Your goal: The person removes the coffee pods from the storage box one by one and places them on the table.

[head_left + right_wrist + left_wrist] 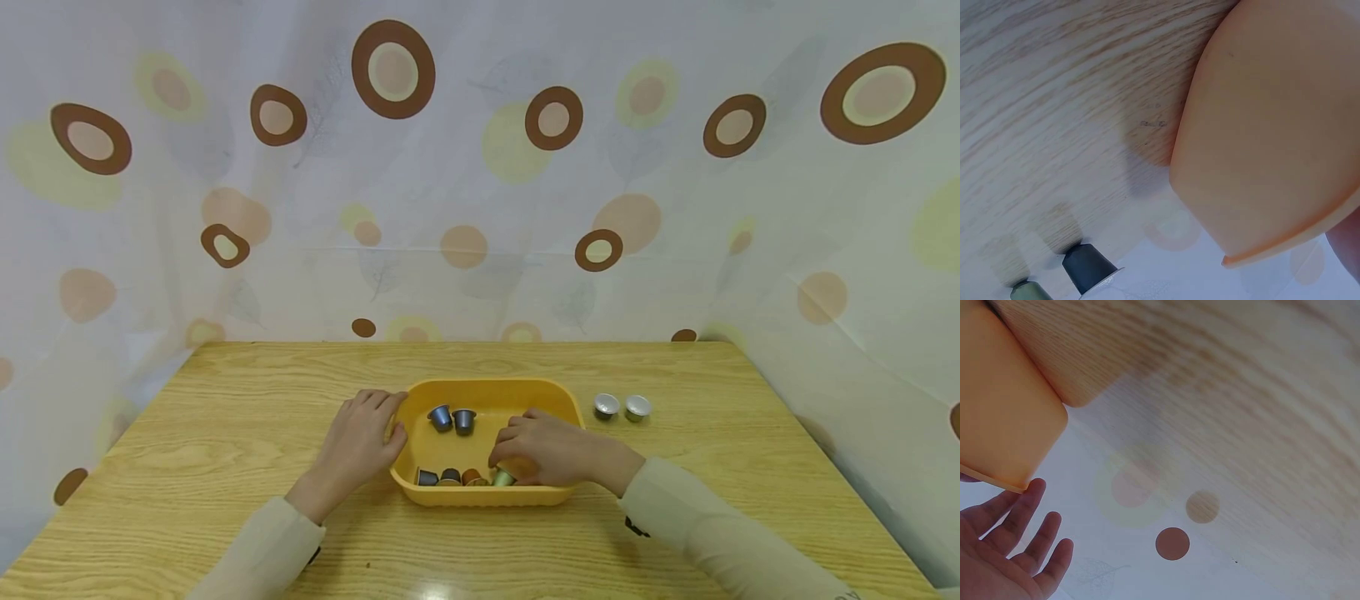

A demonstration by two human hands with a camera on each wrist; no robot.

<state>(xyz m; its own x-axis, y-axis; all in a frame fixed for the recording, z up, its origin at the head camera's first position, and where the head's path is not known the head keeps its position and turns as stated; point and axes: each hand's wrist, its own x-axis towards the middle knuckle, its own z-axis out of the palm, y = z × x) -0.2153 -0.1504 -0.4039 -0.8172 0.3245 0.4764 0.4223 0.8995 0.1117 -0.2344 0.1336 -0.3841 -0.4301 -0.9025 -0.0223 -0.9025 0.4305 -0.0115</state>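
Green capsule (503, 478) at nearer right grip (546, 450), toward worktop's (247, 433) front edge; hold cannot be told. Left grip (360, 435), loosely extended, touches tray (487, 497) rim.

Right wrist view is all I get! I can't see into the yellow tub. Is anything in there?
Observer: Yes, small capsules lie inside the yellow tub.
Operator: Ooh! And where's the left hand?
Observer: The left hand touches the tub's left side.
Operator: What's the right hand next to?
Observer: The right hand is down inside the tub, by a pale green capsule.
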